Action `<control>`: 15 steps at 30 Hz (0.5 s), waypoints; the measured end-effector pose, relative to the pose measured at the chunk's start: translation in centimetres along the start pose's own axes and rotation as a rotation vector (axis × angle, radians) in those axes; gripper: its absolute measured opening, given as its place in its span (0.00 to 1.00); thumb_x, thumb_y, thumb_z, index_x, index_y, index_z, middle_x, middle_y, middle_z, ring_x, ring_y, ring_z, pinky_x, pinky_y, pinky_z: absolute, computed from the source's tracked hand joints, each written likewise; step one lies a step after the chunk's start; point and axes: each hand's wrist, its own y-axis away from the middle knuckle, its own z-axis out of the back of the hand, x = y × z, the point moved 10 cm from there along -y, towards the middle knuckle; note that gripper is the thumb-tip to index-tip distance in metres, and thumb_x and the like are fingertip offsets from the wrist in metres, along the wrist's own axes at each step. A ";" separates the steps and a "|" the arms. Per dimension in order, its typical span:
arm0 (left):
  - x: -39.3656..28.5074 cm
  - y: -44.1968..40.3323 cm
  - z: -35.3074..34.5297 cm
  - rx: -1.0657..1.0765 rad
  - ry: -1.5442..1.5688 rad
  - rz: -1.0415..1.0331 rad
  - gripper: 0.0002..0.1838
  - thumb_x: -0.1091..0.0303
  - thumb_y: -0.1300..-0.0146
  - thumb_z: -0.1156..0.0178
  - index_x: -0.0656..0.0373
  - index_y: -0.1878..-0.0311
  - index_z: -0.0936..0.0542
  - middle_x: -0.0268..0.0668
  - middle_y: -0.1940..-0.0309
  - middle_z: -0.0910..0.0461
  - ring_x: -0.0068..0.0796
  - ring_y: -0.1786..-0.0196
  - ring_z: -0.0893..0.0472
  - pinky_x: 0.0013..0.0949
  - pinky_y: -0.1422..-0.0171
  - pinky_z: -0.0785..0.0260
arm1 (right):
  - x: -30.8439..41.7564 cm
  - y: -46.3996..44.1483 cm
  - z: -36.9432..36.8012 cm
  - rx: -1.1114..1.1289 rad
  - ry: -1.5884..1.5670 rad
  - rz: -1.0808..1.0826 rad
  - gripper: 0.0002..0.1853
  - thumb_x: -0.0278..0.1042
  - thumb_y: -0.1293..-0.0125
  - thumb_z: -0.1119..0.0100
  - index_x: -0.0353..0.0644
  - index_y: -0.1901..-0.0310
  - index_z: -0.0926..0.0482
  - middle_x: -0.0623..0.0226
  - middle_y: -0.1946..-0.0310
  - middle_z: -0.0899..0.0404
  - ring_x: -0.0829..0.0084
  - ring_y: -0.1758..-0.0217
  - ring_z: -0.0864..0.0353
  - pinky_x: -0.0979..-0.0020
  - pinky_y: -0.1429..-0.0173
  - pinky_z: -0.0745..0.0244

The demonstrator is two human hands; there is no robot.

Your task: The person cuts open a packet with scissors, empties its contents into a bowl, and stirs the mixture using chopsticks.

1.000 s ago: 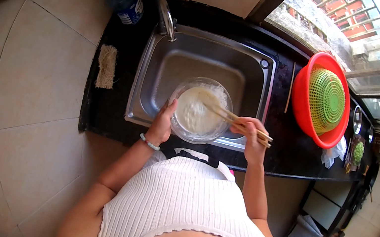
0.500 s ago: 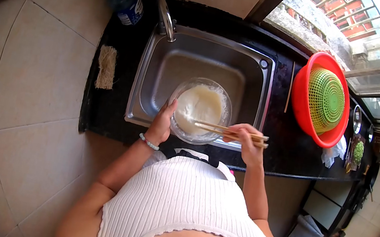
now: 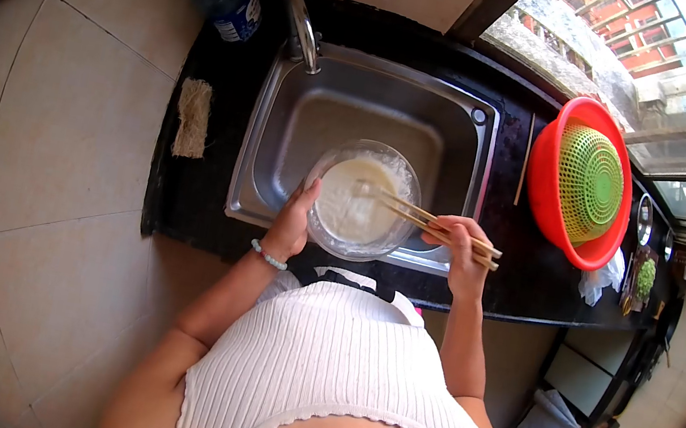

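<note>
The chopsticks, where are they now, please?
In the head view, the chopsticks slant from the right hand leftward into the bowl, partly over the sink.

1. Bowl [image 3: 355, 251]: see-through and shiny, glass or plastic, can't tell
2. Chopsticks [image 3: 413, 208]: wood-looking, fairly smooth
3. Sink [image 3: 308, 122]: metal, kinda satin inside
4. Tap [image 3: 303, 33]: super shiny metal
5. Counter [image 3: 522, 280]: glossy, stone-like
6. Basin [image 3: 542, 206]: smooth plastic, bit of a sheen
7. Scrubber [image 3: 193, 118]: rough, matt fibres
</note>
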 end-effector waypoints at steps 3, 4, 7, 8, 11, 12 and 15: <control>-0.2 -0.1 -0.1 -0.005 -0.026 -0.011 0.26 0.56 0.27 0.59 0.61 0.32 0.39 0.37 0.33 0.36 0.30 0.32 0.37 0.34 0.29 0.46 | -0.6 0.9 -2.6 0.257 -0.030 -0.084 0.12 0.31 0.29 0.52 0.31 0.59 0.22 0.58 0.66 0.18 0.70 0.65 0.15 0.71 0.58 0.18; -0.3 -0.1 -0.1 -0.018 -0.039 -0.020 0.26 0.56 0.27 0.59 0.61 0.31 0.39 0.38 0.33 0.36 0.30 0.32 0.37 0.34 0.29 0.46 | -0.6 0.5 -1.1 0.144 -0.110 -0.056 0.12 0.30 0.29 0.53 0.30 0.59 0.22 0.58 0.66 0.18 0.70 0.65 0.15 0.71 0.57 0.18; -0.1 0.0 -0.4 0.017 0.006 0.022 0.26 0.56 0.27 0.58 0.61 0.31 0.39 0.38 0.34 0.36 0.31 0.32 0.36 0.34 0.29 0.46 | -0.2 0.2 -1.3 0.092 0.046 -0.039 0.12 0.29 0.29 0.54 0.30 0.59 0.22 0.57 0.67 0.18 0.70 0.65 0.16 0.71 0.57 0.18; -0.2 -0.1 -0.2 0.009 -0.010 0.009 0.26 0.56 0.27 0.59 0.61 0.32 0.39 0.38 0.34 0.36 0.31 0.32 0.36 0.34 0.29 0.45 | -0.4 0.6 -2.1 0.175 0.037 -0.078 0.12 0.31 0.29 0.54 0.30 0.60 0.22 0.56 0.67 0.18 0.69 0.66 0.16 0.70 0.57 0.19; 0.0 -0.3 0.1 -0.007 -0.001 -0.013 0.26 0.56 0.28 0.55 0.61 0.33 0.37 0.38 0.36 0.34 0.30 0.35 0.34 0.33 0.31 0.43 | -0.7 0.0 0.3 0.041 -0.146 -0.049 0.14 0.33 0.29 0.52 0.30 0.60 0.22 0.57 0.66 0.18 0.68 0.66 0.16 0.70 0.58 0.19; 0.0 -0.2 0.1 -0.007 0.036 -0.007 0.26 0.56 0.29 0.52 0.62 0.34 0.36 0.38 0.38 0.32 0.29 0.37 0.32 0.32 0.33 0.41 | -0.3 -0.1 -0.3 0.054 -0.020 -0.038 0.14 0.34 0.29 0.52 0.30 0.60 0.22 0.57 0.65 0.19 0.68 0.66 0.16 0.70 0.58 0.19; 0.1 -0.1 0.1 -0.034 0.073 -0.005 0.26 0.57 0.31 0.49 0.63 0.36 0.34 0.38 0.40 0.29 0.28 0.39 0.30 0.31 0.35 0.39 | -0.6 0.8 -3.3 0.290 -0.010 -0.116 0.14 0.35 0.30 0.50 0.30 0.60 0.22 0.58 0.67 0.19 0.69 0.67 0.16 0.70 0.58 0.19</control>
